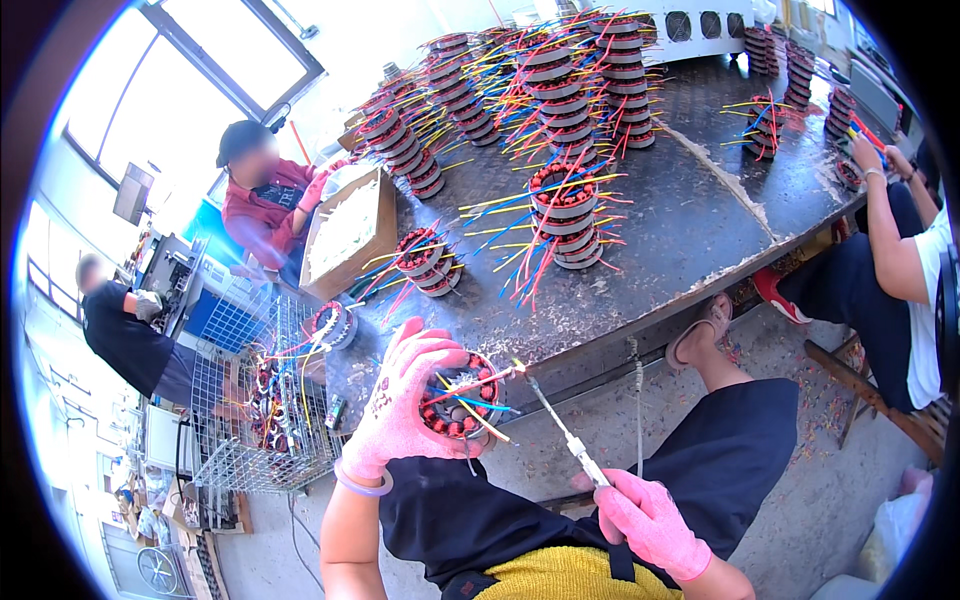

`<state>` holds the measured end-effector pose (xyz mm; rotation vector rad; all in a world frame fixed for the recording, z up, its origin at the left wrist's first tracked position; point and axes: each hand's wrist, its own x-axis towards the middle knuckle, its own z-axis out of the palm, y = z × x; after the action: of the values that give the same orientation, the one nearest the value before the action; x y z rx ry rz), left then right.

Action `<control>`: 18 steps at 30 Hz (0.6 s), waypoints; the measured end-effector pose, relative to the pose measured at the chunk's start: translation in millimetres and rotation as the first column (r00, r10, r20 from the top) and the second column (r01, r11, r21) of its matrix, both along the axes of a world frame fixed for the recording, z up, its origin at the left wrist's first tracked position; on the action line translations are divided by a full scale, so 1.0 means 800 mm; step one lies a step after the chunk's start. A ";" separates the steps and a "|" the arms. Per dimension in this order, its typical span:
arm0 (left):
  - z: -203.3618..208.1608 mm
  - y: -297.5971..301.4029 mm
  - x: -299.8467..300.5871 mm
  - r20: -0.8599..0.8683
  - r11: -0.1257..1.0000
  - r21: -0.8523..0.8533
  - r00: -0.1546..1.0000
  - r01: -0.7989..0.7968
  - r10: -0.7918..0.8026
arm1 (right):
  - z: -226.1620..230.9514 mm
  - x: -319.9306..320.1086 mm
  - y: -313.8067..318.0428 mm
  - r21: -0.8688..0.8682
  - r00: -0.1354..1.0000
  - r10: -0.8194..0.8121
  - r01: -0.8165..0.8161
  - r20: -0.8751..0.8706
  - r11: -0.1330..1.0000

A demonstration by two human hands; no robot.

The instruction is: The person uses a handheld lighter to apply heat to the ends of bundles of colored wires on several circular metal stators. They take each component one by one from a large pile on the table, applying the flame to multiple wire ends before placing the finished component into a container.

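Pink-gloved, my left hand [412, 395] is closed around a motor stator [458, 412], a dark ring with red windings. Red, blue, yellow and white wires stick out of it to the right. My right hand [650, 522], also in a pink glove, grips a soldering iron [583, 458] with a white handle and thin metal shaft. The iron's tip is close to the end of a red wire [497, 378]; whether they touch I cannot tell. Just beyond my left hand, a single stator [334, 326] sits at the table's edge.
Stacked stators [565, 215] with wires splayed out cover much of the dark table [690, 235]. A cardboard box [385, 215] stands at its far left, near a co-worker in red. A wire basket [215, 465] adjoins the table's left end. Another person's hands [868, 158] work at the right.
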<state>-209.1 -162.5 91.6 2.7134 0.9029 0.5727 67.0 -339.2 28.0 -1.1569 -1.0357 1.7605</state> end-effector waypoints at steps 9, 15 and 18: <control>-0.004 0.001 -0.005 -0.012 1.000 -0.004 1.000 -0.005 0.005 | -0.004 0.000 -0.001 0.012 1.000 0.009 -0.009 0.006 1.000; -0.007 0.001 -0.006 0.002 1.000 -0.019 1.000 0.004 -0.004 | -0.006 0.000 -0.003 0.018 1.000 0.000 0.001 -0.015 1.000; -0.007 0.000 -0.006 0.010 1.000 -0.029 1.000 0.006 -0.005 | -0.008 -0.001 -0.006 0.009 0.998 -0.043 0.044 -0.052 0.999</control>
<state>-214.2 -162.4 86.0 2.6835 0.8941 0.5670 65.9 -343.9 21.3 -1.1142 -0.9810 1.7401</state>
